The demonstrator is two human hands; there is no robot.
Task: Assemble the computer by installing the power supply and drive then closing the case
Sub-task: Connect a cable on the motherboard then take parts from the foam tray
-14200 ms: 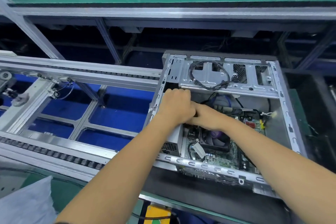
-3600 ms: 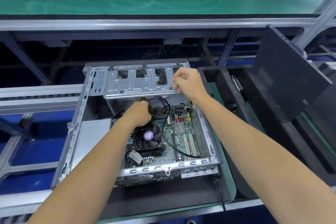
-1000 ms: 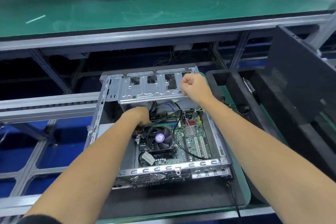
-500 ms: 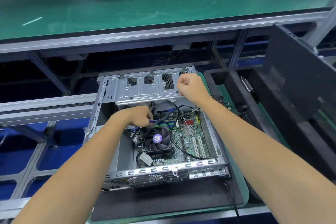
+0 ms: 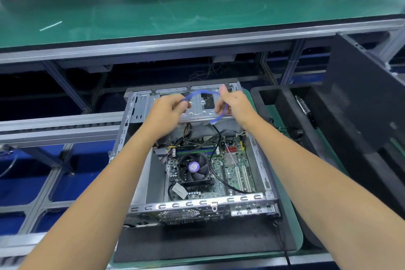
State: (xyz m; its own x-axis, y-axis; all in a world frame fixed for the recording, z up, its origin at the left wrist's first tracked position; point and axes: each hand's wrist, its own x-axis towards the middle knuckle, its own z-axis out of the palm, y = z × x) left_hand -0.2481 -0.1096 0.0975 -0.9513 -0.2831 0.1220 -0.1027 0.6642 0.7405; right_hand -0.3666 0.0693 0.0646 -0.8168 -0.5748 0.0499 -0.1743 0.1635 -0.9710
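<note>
Left hand: the left hand is raised above the far end of the case, knuckles toward the camera, fingers curled in, pinching one end of a thin blue cable between thumb and fingertips.
Right hand: the right hand is at the same height, just to the right, thumb pointing up and fingers curled round the other stretch of the blue cable, which drops below the palm.
Hands together: they are apart, a short gap between them, bridged by the cable arching upward; both are clamped on it.
Forearms: both bare forearms reach forward from the lower corners and converge over the case.
Blue cable: blurred; its lower end hangs in front of the drive cage edge, and I cannot tell where it ends.
Drive cage: the perforated silver sheet-metal drive cage lies directly beneath the hands, across the far end of the case.
Case: the open grey steel computer case lies on its side on a black mat, side panel off.
Inside: a green motherboard with a black cooling fan bearing a purple hub sticker, and a black cable curving across the board.
Surroundings: a dark grey flat panel leans at the right; a green-topped workbench runs across behind.
</note>
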